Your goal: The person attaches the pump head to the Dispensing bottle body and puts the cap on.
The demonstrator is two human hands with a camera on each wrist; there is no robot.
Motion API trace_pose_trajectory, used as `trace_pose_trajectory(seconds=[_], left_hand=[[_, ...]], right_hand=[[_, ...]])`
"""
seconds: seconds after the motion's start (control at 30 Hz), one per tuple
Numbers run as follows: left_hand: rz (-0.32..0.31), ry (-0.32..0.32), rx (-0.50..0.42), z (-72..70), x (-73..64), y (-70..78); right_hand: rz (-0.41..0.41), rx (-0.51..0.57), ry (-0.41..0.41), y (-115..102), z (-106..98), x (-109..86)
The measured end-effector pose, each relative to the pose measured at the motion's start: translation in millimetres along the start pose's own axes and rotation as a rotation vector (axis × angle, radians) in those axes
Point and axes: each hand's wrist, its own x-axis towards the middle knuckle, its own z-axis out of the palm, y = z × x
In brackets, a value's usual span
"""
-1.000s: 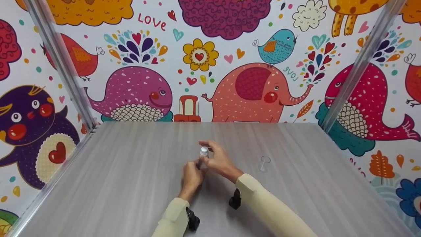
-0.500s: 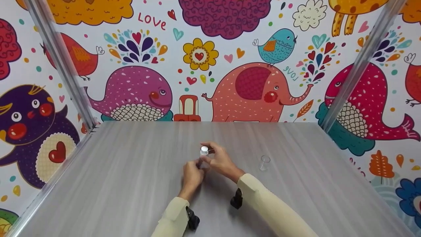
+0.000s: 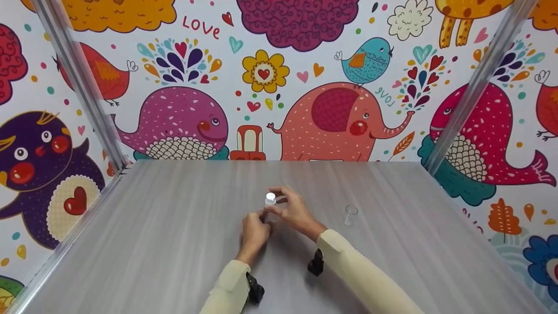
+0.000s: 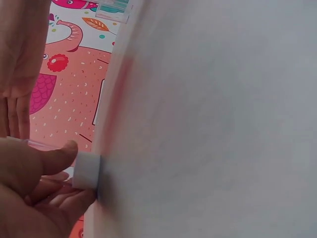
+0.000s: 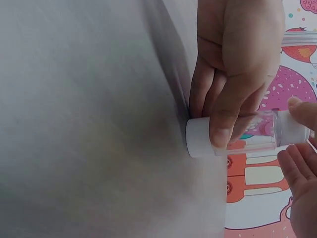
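Observation:
Between both hands a slim clear bottle stands upright on the table, with a white base and a white top. My left hand grips it low, thumb and fingers around the lower part by the base. Up at the white top is my right hand; its thumb lies against the top and its fingers curve around the far side. In the right wrist view, the right fingertips sit close below the white top, and contact there is hard to judge.
A small clear cup-shaped cap stands on the grey wood-grain table, right of the hands. Walls printed with cartoon animals enclose the table, and metal posts stand at its back corners.
My right hand turns a little at the white top, its fingers shifting around it, and the right forearm moves slightly right. The left hand and bottle stay in place.

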Motion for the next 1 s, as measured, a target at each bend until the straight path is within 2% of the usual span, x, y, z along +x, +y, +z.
trace_pose_trajectory(seconds=[0.2,0.5,0.67,1.0], left_hand=[[0.022,0.011,-0.01,-0.1,0.0,0.0],[-0.015,-0.012,0.015,0.4,0.8,-0.7],[-0.008,-0.024,0.023,0.2,0.6,-0.5],[0.003,-0.009,0.021,-0.3,0.0,-0.5]], right_hand=[[0.02,0.066,-0.021,-0.1,-4.3,-0.8],[0.038,0.2,-0.082,0.5,-3.8,2.8],[0.052,0.179,-0.079,1.2,-2.9,2.2],[0.059,0.075,0.001,-0.8,1.8,2.3]])
